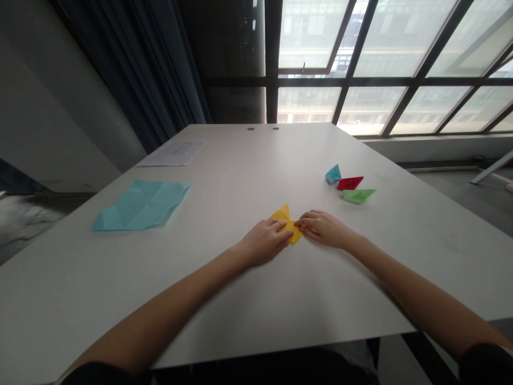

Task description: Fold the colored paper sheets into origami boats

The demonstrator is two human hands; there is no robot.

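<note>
A small folded piece of yellow paper [292, 233] lies on the white table in front of me, with a pointed flap standing out at its far side. From the left, my left hand [266, 240] holds it against the tabletop, its fingers closed over the paper's left part. At the opposite edge, my right hand [323, 229] pinches the paper between thumb and fingers. The fingertips hide parts of both side edges.
Beyond my right hand sit three folded paper pieces: blue [333, 174], red [350, 183] and green [358, 196]. A creased light-blue sheet [142, 205] lies at left, with a printed white sheet [172, 153] behind it. The white table [248, 176] ends near windows.
</note>
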